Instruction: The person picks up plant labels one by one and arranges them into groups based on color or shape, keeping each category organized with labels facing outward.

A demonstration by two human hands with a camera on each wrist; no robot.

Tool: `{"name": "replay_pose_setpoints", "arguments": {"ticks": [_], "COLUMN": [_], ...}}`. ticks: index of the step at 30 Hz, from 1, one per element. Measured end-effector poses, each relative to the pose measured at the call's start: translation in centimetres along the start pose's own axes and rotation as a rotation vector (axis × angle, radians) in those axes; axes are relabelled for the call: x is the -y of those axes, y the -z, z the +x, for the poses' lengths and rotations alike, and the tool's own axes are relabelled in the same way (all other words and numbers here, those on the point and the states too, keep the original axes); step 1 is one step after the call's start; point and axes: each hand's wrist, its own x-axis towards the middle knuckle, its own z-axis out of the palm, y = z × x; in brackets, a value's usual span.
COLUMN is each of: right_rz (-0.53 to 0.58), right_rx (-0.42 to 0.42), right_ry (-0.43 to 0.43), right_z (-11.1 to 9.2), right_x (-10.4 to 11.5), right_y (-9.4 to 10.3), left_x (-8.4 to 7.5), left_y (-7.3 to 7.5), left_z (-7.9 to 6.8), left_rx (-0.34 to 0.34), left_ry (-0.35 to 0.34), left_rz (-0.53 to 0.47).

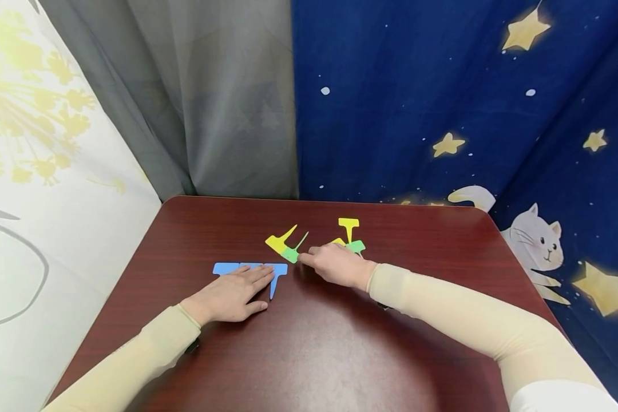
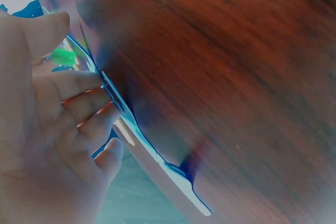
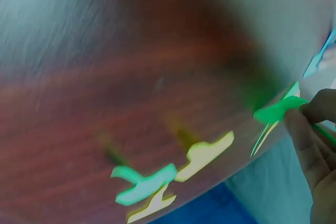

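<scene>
My left hand [image 1: 234,294] rests palm down with straight fingers on a row of blue T-shaped plant labels [image 1: 226,268], hiding part of them. One blue stem points toward the near side, beside the fingertips. Between thumb and finger, my right hand [image 1: 340,264] pinches a green T-shaped plant label [image 3: 278,109], seen best in the right wrist view. Just beyond those fingertips lie a yellow label [image 1: 276,244] and a green label [image 1: 290,255], their stems pointing away; whether this green one is the pinched one, I cannot tell from the head view.
Behind my right hand lie a yellow label [image 1: 348,223], a green label [image 1: 356,246] and another yellow one [image 1: 338,241], partly hidden. The dark red wooden table [image 1: 309,349] has grey and blue curtains [image 1: 391,114] along its far edge.
</scene>
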Motion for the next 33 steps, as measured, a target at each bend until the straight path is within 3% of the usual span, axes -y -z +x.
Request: {"name": "replay_pose_setpoints", "arguments": {"ticks": [6,11,20,33], "right_rz": [0.108,0.194,0.143,0.123], "right_rx": [0.008,-0.014,0.030,-0.022], "right_ry": [-0.047,-0.084,0.002,-0.016], "right_z": [0.3,0.2,-0.7,-0.1], "right_x": [1.4,0.9,-1.7,-1.0], "right_y": [-0.4,-0.4,-2.0,-3.5], "left_x": [-0.1,-0.1,0.1,0.0], "left_y": [0.0,0.2,0.4,0.4], "left_z": [0.0,0.0,0.2,0.4], "left_rx": [-0.001,0.005,-0.006,0.010], "left_ry": [0.000,-0.004,-0.032,-0.020], "left_rz": [-0.012,-0.013,-0.003,-0.001]}}
